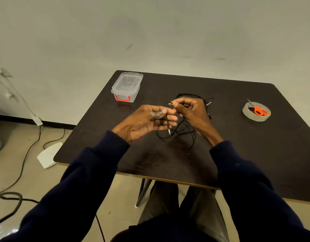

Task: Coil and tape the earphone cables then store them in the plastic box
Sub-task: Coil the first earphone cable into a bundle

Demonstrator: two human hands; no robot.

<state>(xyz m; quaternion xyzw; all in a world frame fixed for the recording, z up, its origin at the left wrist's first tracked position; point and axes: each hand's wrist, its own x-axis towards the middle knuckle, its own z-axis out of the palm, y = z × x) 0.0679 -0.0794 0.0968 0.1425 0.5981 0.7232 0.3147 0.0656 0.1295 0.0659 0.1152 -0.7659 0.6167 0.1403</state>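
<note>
Where the pale floor shows at the far left, dark cords (23, 159) trail across it beside a flat white wedge-shaped object (48, 154) lying near the corner of the dark brown wooden tabletop (238, 147). On the far left part of that tabletop stands the clear rectangular plastic box with a red latch (127, 87), its lid on and nothing touching it. Nearer the person, over the middle of the tabletop, the left hand (147, 120) is raised with its fingers curled, and a small crumpled piece of clear tape (158, 114) is held at its thumb and fingertips. Just to the right, almost touching it, the right hand (191, 110) pinches the thin black earphone cable (179, 134) between thumb and forefinger. Loose loops of the cable hang below both hands and lie on the tabletop, while more of it shows behind the right hand's knuckles. Both forearms wear dark navy sleeves (91, 172). Well apart, towards the right edge, a roll of clear tape (248, 113) lies flat, and a pair of orange-handled scissors (259, 110) rests on top of it.
</note>
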